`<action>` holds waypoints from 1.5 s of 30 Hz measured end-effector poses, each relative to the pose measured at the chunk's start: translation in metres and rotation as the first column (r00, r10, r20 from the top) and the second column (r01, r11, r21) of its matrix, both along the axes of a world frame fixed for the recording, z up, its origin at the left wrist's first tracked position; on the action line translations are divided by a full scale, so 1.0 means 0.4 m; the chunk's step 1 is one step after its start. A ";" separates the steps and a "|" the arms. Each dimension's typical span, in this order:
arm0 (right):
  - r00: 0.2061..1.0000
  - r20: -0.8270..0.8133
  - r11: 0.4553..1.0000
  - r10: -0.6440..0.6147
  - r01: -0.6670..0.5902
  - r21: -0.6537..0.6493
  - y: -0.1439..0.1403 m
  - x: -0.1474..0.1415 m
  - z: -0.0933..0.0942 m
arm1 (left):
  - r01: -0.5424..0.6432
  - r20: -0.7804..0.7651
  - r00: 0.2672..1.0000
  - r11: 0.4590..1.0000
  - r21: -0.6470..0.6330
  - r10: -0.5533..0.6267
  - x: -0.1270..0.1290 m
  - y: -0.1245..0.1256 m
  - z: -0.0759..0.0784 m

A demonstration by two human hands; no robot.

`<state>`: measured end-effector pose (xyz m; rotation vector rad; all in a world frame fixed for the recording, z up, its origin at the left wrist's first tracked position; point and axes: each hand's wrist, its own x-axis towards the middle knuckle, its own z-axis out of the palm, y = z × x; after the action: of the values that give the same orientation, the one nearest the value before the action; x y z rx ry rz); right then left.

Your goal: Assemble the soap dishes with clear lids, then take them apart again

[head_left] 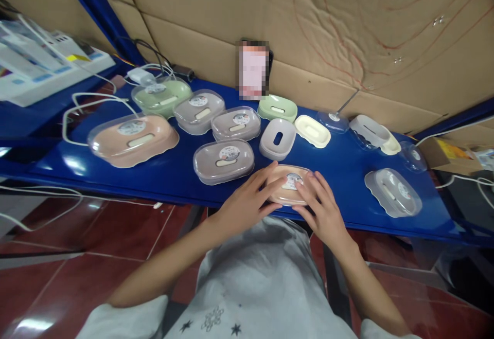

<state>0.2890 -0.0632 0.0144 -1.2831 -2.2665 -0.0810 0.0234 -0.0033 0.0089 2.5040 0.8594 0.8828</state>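
Note:
At the front edge of the blue table, a peach soap dish (280,195) with a round label sits between my hands. My left hand (252,195) grips its left side, fingers over the lid and thumb low. From the right, my right hand (320,208) wraps the other side, with fingertips on the lid by the label. The hands hide the dish's two ends. Just beyond it stands a grey open dish (266,146) with a slot in its floor. To its left lies a grey lidded dish (206,166).
More lidded dishes stand left, including a pink one (154,141) and a green one (170,102). Behind are a green base (283,107), a cream tray (316,133) and a clear lid (328,122). A phone (254,69) leans on the cardboard wall. Another grey dish (391,192) is at right.

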 end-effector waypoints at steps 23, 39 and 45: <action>0.918 0.280 0.952 -0.282 0.305 -0.040 0.301 0.092 0.087 | -0.298 -0.293 0.884 0.922 0.246 0.364 0.128 0.060 0.056; 0.962 -0.222 0.987 -0.158 0.145 -0.076 0.083 0.107 0.042 | -0.158 -0.022 0.986 0.962 0.221 0.167 0.075 0.017 0.055; 0.999 0.007 0.994 0.042 -0.041 -0.097 0.104 0.119 0.043 | -0.073 -0.135 0.985 0.968 0.239 0.108 0.084 0.032 0.054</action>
<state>0.3366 -0.0216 0.0317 -1.2856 -2.3292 0.0389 0.0571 0.0097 0.0303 2.7818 0.9749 0.8818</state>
